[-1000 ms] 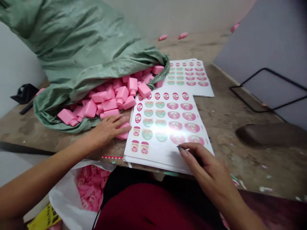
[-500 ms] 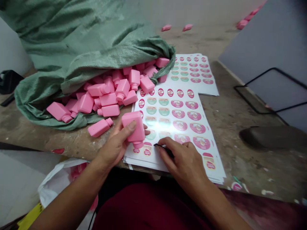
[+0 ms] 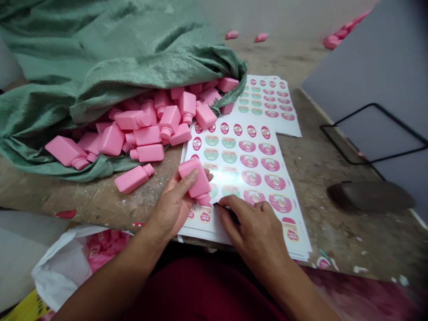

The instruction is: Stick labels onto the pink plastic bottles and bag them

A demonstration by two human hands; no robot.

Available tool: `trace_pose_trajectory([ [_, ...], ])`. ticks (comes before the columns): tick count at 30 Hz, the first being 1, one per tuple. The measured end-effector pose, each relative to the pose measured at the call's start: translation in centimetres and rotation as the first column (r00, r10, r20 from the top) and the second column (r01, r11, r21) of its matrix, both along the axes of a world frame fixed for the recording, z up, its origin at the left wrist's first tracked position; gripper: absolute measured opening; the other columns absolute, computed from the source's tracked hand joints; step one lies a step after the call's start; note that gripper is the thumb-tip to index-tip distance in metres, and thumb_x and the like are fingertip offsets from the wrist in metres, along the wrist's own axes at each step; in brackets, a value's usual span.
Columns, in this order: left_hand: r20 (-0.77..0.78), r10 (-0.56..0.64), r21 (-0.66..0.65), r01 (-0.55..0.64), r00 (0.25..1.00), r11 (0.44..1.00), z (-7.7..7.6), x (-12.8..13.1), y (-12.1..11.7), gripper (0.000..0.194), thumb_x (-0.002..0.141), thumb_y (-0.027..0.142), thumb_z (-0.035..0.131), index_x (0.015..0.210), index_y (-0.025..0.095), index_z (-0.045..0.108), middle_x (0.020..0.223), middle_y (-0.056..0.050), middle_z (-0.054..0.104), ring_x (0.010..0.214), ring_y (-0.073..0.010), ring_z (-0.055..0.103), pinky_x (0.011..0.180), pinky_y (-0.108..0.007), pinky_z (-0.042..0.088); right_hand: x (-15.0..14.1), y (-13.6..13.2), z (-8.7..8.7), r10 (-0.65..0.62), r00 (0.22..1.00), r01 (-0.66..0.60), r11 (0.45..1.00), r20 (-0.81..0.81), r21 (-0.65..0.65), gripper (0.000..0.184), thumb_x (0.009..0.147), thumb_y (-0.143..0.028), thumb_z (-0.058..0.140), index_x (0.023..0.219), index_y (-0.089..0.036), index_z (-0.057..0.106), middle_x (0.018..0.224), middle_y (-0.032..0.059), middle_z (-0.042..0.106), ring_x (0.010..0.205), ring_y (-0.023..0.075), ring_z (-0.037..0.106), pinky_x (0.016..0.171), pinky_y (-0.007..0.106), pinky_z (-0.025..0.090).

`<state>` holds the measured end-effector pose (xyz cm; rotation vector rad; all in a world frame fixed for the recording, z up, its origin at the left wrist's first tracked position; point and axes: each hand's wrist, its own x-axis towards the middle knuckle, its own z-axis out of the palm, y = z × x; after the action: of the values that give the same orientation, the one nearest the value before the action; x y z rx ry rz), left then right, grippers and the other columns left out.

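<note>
My left hand (image 3: 174, 203) grips a pink plastic bottle (image 3: 195, 182), tilted with its neck pointing down and right, over the near corner of a stack of label sheets (image 3: 245, 165). The sheets carry rows of round pink and green labels. My right hand (image 3: 254, 227) rests on the stack, pinching a thin dark tool (image 3: 227, 212) whose tip touches the sheet; most of the tool is hidden by my fingers. A loose pink bottle (image 3: 133, 178) lies just left of my left hand, beside a heap of pink bottles (image 3: 150, 129) spilling from a green woven sack (image 3: 100, 67).
A second label sheet stack (image 3: 267, 104) lies behind the first on a worn wooden workbench (image 3: 321, 209). Below the bench edge, a white plastic bag (image 3: 60, 267) holds pink bottles. A black wire frame (image 3: 371, 133) and dark shoe-like object (image 3: 369, 196) are at right.
My left hand has lifted the pink bottle off the sheet edge and tilted it. My right hand has moved left across the sheet, and the view has shifted slightly.
</note>
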<state>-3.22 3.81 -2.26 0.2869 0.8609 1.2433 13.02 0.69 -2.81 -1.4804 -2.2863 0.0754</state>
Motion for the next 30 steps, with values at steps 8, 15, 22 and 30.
trace_pose_trajectory([
  [8,-0.031,-0.046,0.019,0.046,0.998,0.999,-0.04,-0.03,0.11,0.048,0.077,0.032,0.079,0.119,0.018,0.060,0.096,-0.007,0.071,0.100,-0.0215,0.066,0.081,-0.028,0.048,-0.17,-0.20,-0.07,-0.001,1.000,0.001,1.000,0.021,-0.005,0.020,0.097,-0.021,0.046,0.083,-0.021,0.060,0.067,-0.0015,0.071,0.048,0.0168,0.050,0.064,0.031,0.031],
  [15,-0.057,-0.063,0.020,0.064,0.996,0.998,-0.22,0.02,0.05,0.044,0.076,0.034,0.079,0.113,0.017,0.062,0.094,-0.007,0.071,0.094,-0.0207,0.066,0.076,-0.027,0.047,-0.05,-0.01,0.40,-0.013,1.000,0.014,1.000,0.019,-0.024,0.021,0.095,-0.023,0.046,0.079,-0.023,0.060,0.059,-0.0012,0.067,0.047,0.0181,0.049,0.056,0.029,0.029],
  [22,-0.047,-0.066,0.023,0.067,0.997,0.997,-0.08,-0.11,0.13,0.045,0.076,0.034,0.078,0.115,0.018,0.061,0.096,-0.007,0.070,0.096,-0.0192,0.065,0.078,-0.027,0.047,0.31,-0.03,-0.02,-0.013,1.000,0.011,0.999,-0.028,-0.052,0.023,0.097,-0.027,0.042,0.085,-0.023,0.062,0.066,-0.0002,0.070,0.049,0.0175,0.051,0.056,0.028,0.033],
  [30,-0.047,-0.062,0.027,0.063,0.997,0.998,-0.11,-0.04,0.01,0.040,0.078,0.033,0.077,0.112,0.017,0.063,0.094,-0.007,0.071,0.090,-0.0171,0.065,0.074,-0.025,0.047,-0.32,0.01,0.06,-0.018,1.000,0.018,0.999,0.001,0.031,0.023,0.095,-0.022,0.044,0.080,-0.021,0.062,0.059,0.0000,0.065,0.048,0.0168,0.046,0.059,0.029,0.032],
])
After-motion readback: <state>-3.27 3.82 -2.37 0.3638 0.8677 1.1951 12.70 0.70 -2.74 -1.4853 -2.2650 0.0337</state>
